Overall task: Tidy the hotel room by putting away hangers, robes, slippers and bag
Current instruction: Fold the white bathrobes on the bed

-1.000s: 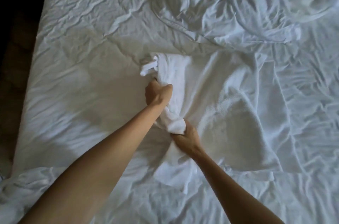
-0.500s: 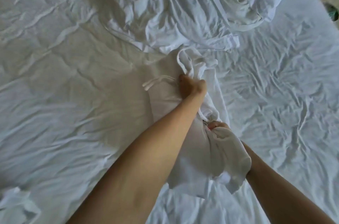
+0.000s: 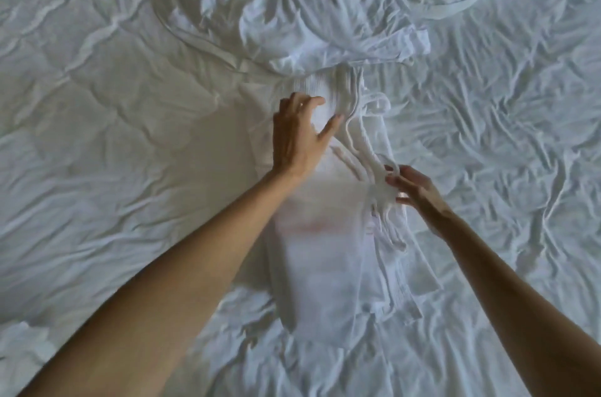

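A white waffle-weave robe (image 3: 325,253) lies on the bed as a long narrow folded strip, running from the middle toward the near edge. My left hand (image 3: 299,136) is over its upper end with fingers spread and relaxed, touching the fabric. My right hand (image 3: 413,191) is at the robe's right edge, where its thumb and fingertips pinch the thin white belt strands (image 3: 367,149) that trail along the robe. No hangers, slippers or bag are in view.
A crumpled white duvet (image 3: 309,6) is heaped across the far side of the bed, just beyond the robe. The wrinkled white sheet (image 3: 113,136) spreads left and right. A bunched white cloth (image 3: 19,351) lies at the near left corner.
Both hands were gripping the bunched robe and lifting it. Now the robe lies flat in a long strip, my left hand has let go and opened, and my right hand has moved to the belt.
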Motion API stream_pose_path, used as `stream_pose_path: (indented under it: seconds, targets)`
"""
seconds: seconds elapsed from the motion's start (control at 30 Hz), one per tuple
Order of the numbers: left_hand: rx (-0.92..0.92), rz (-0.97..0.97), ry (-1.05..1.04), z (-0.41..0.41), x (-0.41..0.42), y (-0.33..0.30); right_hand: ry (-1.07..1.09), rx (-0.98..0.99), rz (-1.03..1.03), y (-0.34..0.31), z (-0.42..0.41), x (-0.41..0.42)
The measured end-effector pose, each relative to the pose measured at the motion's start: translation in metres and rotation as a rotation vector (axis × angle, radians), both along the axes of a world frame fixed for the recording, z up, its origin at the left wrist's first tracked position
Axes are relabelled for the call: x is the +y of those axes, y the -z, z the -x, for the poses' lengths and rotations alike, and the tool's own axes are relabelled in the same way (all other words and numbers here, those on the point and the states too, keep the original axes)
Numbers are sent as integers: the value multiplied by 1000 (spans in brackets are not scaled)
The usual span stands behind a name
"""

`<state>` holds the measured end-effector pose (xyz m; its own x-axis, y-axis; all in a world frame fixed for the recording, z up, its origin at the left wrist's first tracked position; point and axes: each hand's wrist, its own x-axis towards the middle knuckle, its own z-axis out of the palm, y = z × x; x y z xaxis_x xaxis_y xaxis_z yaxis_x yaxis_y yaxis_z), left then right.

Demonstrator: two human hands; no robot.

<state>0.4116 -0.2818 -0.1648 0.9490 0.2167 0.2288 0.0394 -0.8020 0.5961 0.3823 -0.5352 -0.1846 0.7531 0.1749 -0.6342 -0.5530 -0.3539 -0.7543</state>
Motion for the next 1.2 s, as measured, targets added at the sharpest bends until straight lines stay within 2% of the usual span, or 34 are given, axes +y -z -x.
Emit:
stream_pose_path:
  seconds: [0.1,0.2,0.23,0.3,0.37,0.43,0.5,0.6,0.63,0.7,0.77,0.83,0.9,0.97,1.03,1.1,1.2]
  targets:
    - [-6,-88,116,27,36,2,-132,-89,111,-8,-22,17]
    - [72,-195,355,41,37,8,-95,-123,199,-1,-45,43]
    - [77,-220,355,39,33,9,-74,-147,262,4,-54,52]
    - [57,-204,152,27,29,9,-10,-161,359,8,-73,71]
    - [65,-68,-168,13,36,7,57,-142,361,10,-89,86]
    - [71,1,-315,6,47,4,46,-112,370,12,-100,93]
    - [9,-115,-165,13,51,3,-5,-91,367,13,-104,92]
    - [-52,-261,246,34,36,2,-14,-157,394,13,-96,87]
    - [-45,-242,352,39,30,6,14,-257,435,11,-89,84]
    - [-1,-174,499,46,21,13,84,-576,466,4,-66,79]
    - [77,-137,569,48,15,18,48,-770,371,-9,-40,71]
    - [197,-123,628,48,15,19,-176,-742,298,-17,-13,61]
    - [337,-117,688,47,18,14,-433,-702,360,-16,12,53]
    - [515,-110,731,47,24,2,-538,-706,419,-16,27,51]
    - [723,-109,777,51,37,-8,-533,-607,354,-29,38,56]
    - [854,-126,828,58,60,-18,-557,-458,229,-50,52,77]
    - [1007,-266,851,71,118,-24,-734,-279,94,-63,81,142]
